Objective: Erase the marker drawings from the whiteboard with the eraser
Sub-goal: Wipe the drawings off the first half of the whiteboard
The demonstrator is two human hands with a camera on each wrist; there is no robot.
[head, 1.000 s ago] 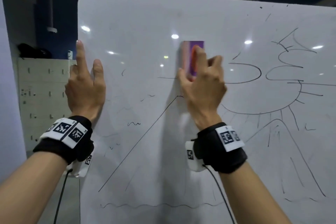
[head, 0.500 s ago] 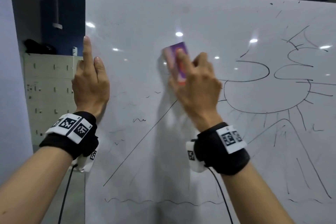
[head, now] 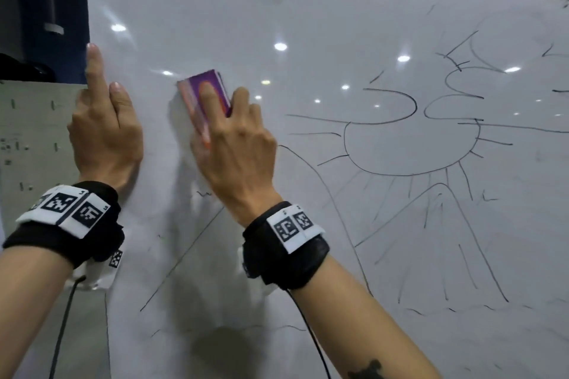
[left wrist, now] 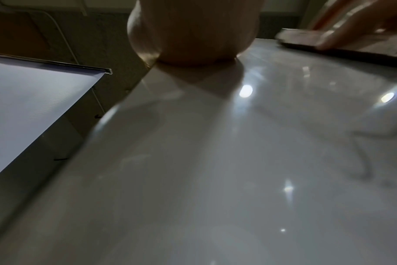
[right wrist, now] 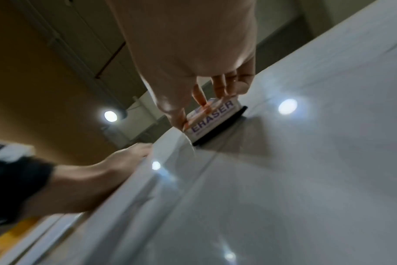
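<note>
The right hand (head: pixel 237 144) is pinching the eraser (head: pixel 205 95) between thumb and fingers and pressing its dark felt face flat against the whiteboard (head: pixel 308 9); in the right wrist view the thumb is lying along one long side of the block, the other fingers are curling over the far side, and the word ERASER is showing on the white side facing the camera. The eraser is sitting just above and slightly left of the right hand's knuckles, tilted, with its purple and orange back facing outward. The left hand (head: pixel 104 129) is resting on the board's left edge, a little apart from the right hand, with its fingers nearly straight, the index finger pointing up, and nothing in its grasp. To the right of the right hand, marker drawings (head: pixel 412 144) are covering the board: a rounded sun shape with rays, cloud-like curls above it and a mountain peak below. Under the right wrist a long diagonal line (head: pixel 181 258) is slanting down to the left, and a wavy line is running below both forearms. To the left of the left hand, behind the board, pale lockers (head: pixel 34 138) are standing. Both wrists are wearing black bands with square printed markers.
</note>
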